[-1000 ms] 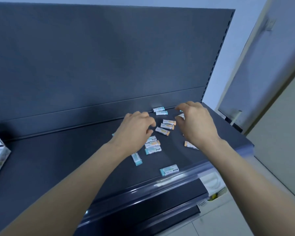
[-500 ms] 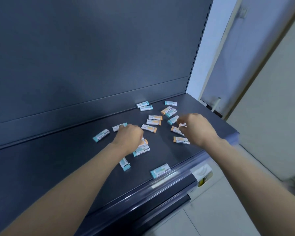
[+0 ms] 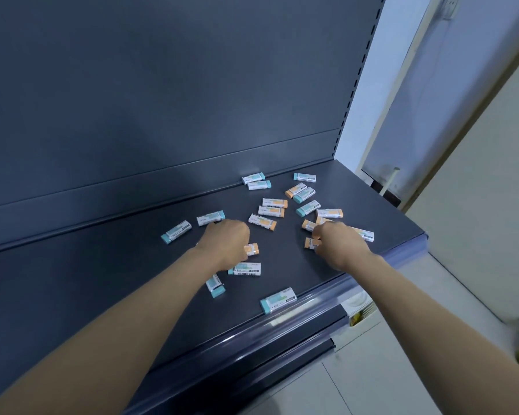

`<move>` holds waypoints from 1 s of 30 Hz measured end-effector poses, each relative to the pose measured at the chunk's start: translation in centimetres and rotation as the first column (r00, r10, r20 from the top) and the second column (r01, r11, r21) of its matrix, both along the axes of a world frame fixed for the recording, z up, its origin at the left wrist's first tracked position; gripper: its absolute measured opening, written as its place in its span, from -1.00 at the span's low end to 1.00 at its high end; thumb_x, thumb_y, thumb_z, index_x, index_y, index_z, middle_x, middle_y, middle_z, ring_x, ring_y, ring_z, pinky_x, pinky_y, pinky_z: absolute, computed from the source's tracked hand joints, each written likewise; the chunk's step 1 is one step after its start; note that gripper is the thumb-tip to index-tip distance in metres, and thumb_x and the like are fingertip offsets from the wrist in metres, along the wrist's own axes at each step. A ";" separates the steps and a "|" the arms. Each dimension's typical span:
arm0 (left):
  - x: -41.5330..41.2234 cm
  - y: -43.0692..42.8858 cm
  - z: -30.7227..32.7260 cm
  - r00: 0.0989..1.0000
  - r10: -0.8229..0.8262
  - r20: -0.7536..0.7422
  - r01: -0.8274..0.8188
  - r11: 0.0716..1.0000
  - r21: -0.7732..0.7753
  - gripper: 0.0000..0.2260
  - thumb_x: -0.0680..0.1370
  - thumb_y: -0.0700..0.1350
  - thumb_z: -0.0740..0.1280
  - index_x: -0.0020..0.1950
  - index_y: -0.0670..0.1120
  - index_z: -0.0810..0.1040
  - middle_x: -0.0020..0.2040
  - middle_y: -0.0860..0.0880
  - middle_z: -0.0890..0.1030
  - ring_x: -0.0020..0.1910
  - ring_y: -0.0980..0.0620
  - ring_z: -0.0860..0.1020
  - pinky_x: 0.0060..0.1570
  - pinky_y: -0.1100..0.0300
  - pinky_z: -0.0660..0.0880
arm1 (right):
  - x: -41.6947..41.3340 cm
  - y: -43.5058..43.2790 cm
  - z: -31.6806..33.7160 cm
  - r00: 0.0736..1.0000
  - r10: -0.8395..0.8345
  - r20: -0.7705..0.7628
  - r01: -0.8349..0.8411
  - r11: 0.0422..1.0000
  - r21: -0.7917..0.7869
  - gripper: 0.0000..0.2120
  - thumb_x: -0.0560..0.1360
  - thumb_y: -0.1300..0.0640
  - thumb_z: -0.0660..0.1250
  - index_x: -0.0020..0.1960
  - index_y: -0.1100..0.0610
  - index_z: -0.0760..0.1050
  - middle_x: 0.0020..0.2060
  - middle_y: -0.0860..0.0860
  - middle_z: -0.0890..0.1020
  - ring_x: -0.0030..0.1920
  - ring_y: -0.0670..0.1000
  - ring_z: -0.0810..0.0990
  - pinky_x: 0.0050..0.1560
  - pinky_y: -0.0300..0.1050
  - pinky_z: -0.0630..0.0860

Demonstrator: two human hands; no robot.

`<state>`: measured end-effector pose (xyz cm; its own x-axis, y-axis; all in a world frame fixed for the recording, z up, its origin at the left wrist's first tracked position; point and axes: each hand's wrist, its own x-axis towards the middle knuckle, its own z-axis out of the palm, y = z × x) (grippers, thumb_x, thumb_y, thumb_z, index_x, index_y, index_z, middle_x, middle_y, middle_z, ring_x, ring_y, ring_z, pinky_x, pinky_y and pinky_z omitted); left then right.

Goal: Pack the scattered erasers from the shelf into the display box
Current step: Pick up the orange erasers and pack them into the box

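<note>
Your left grip [image 3: 226, 245] and right grip [image 3: 340, 248] curl over orange-tipped erasers [image 3: 251, 249] scattered on the shelf [image 3: 87, 280] (whether either has hold, I cannot tell). A careless pull back could knock the teal eraser [image 3: 277, 300] at the front lip off the edge.

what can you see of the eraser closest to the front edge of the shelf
The eraser is a small rectangular block in a white, paper-like sleeve with a pale teal band and a dark printed strip along its near side. A teal end pokes out on the left. It lies flat, angled so that its right end sits a little farther back, just behind the front lip of the dark shelf. It looks intact, and only the shelf touches it.
</note>
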<state>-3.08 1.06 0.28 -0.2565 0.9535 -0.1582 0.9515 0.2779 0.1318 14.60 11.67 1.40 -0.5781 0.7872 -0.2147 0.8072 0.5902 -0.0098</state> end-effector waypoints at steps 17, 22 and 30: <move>-2.2 -11.9 8.3 0.943 0.333 -0.011 -0.274 0.794 0.543 -0.86 0.50 -0.11 0.31 0.05 -0.08 0.48 0.02 -0.02 0.53 0.06 -0.05 0.44 0.06 0.07 0.31 | -9.1 -7.8 6.3 0.773 0.455 -0.443 -0.360 0.889 0.283 -0.74 0.52 0.23 0.24 0.21 0.17 0.46 0.09 0.15 0.54 0.13 0.22 0.49 0.01 -0.01 0.44; -6.2 -19.5 8.5 0.905 0.426 -0.008 -0.336 0.726 0.600 -0.90 0.50 -0.14 0.31 0.00 -0.08 0.49 -0.03 -0.01 0.53 0.01 -0.05 0.44 0.07 0.08 0.31 | -14.9 -14.6 7.8 0.695 0.553 -0.460 -0.441 0.832 0.336 -0.72 0.54 0.24 0.22 0.24 0.12 0.44 0.10 0.09 0.51 0.14 0.16 0.46 -0.09 -0.10 0.33; -18.2 -35.1 7.3 0.829 0.559 -0.017 -0.454 0.692 0.562 -0.89 0.46 -0.18 0.33 -0.02 -0.11 0.52 -0.05 -0.06 0.56 -0.01 -0.12 0.46 0.00 0.04 0.35 | -26.6 -29.3 7.8 0.595 0.640 -0.486 -0.574 0.762 0.300 -0.76 0.57 0.21 0.18 0.22 0.09 0.44 0.06 0.03 0.49 0.08 0.10 0.45 -0.08 -0.05 0.44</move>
